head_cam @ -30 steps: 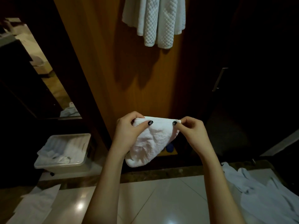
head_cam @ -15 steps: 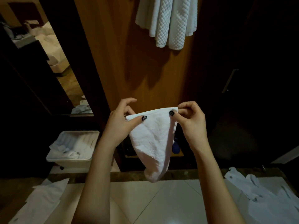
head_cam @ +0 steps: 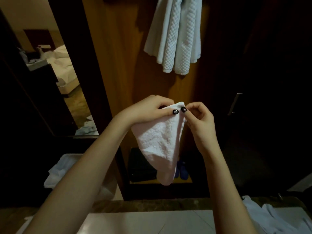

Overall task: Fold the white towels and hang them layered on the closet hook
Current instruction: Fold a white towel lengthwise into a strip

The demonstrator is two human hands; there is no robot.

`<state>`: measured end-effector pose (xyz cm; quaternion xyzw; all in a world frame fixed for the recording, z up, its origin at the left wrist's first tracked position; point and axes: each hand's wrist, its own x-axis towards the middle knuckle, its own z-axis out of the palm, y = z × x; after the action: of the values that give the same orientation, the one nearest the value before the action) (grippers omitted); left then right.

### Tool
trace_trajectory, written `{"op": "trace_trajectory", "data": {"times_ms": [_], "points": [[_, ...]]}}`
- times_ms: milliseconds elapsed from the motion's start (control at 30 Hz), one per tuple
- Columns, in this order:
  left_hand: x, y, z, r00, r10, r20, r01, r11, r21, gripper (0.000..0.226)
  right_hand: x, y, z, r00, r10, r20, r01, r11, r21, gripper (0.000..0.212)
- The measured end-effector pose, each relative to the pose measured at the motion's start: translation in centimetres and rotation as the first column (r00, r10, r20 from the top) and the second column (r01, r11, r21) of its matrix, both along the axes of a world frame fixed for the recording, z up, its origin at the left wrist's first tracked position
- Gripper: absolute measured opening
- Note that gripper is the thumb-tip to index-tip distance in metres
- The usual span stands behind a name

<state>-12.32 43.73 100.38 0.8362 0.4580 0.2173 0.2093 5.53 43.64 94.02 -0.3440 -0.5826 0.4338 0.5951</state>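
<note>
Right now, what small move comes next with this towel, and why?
Probably raise the small towel toward the hung towels above: left hand and right hand pinch its top corners side by side, and it hangs folded below them.

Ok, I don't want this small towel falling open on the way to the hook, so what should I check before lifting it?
1. Left hand pinches the small towel at its top edge: ok.
2. Right hand pinches the same edge: ok.
3. Top corners meet between the thumbs: ok.
4. Fold lies flat and even: not ok, it hangs crumpled, tapering downward.
5. Hook free for another layer: cannot tell, it is out of view above the hanging towels.
</note>
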Motion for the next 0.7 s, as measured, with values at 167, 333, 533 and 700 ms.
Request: {"op": "trace_trajectory", "data": {"times_ms": [167,333,533,700], "points": [[-0.1,1.8,4.3,0.998,0.043,-0.037,-0.039,0.994,0.102,0.042,0.2,0.8,-2.9,0.982,-0.143,0.121,0.155,0.984,-0.093,0.021],[-0.1,3.4,5.2,0.991,0.110,0.074,-0.118,0.988,0.105,0.035,0.5,2.4,-8.4,0.959,-0.150,0.241,0.262,0.797,-0.544,0.027],[-0.1,5.2,3.9,0.926,0.192,0.326,-0.233,0.968,0.092,0.035,0.9,2.2,-12.9,0.951,-0.104,-0.291,-0.172,0.605,-0.777,0.054],[-0.5,6.3,3.4,0.820,0.257,0.512,-0.310,0.950,0.020,0.023,1.5,2.7,-13.0,0.723,-0.170,-0.670,-0.406,0.679,-0.611,0.027]]}}
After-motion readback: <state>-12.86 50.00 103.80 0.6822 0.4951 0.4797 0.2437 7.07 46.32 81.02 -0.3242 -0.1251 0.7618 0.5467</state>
